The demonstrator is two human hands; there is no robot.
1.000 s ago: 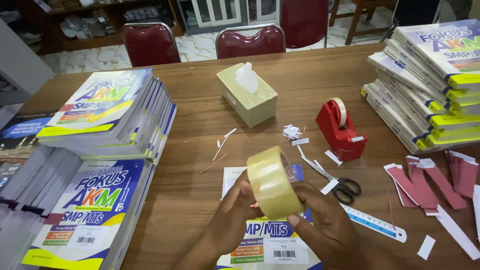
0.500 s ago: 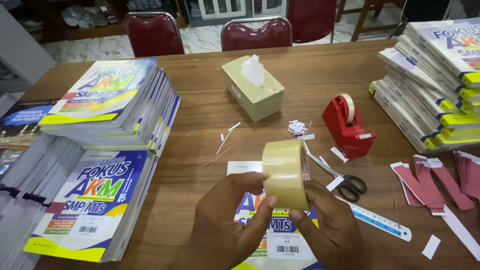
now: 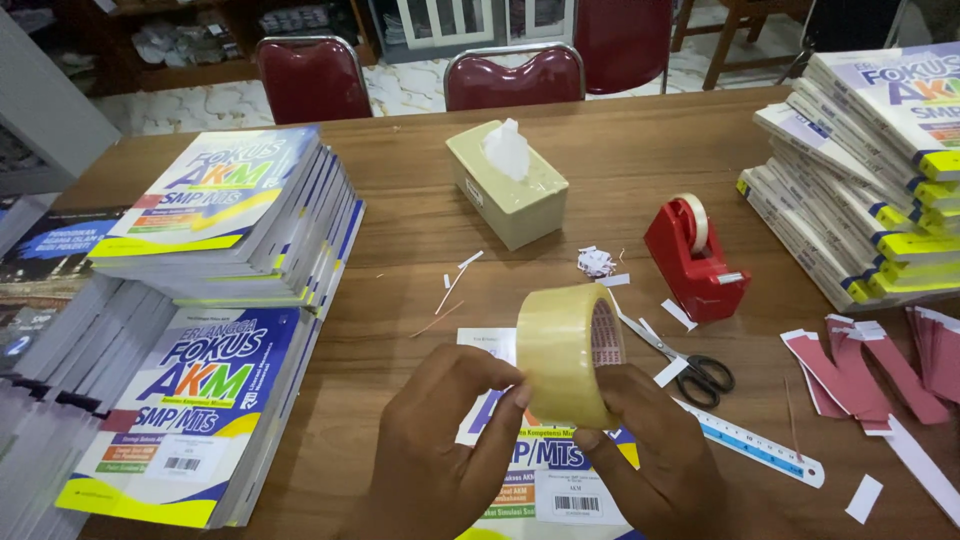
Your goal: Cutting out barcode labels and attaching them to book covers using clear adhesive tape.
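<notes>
You have the wide roll of tan packing tape (image 3: 568,352) up on edge above the book (image 3: 540,470) at the near middle of the table (image 3: 400,240). Turn it slowly and feel along the outer wrap for the loose end, I'd say, keeping the roll steady. Your left hand (image 3: 440,450) pinches its left face, fingers closed on the rim; your right hand (image 3: 650,455) cups it from below right, thumb on the band. Scissors (image 3: 690,368), ruler (image 3: 755,445) and red tape dispenser (image 3: 693,258) lie right.
</notes>
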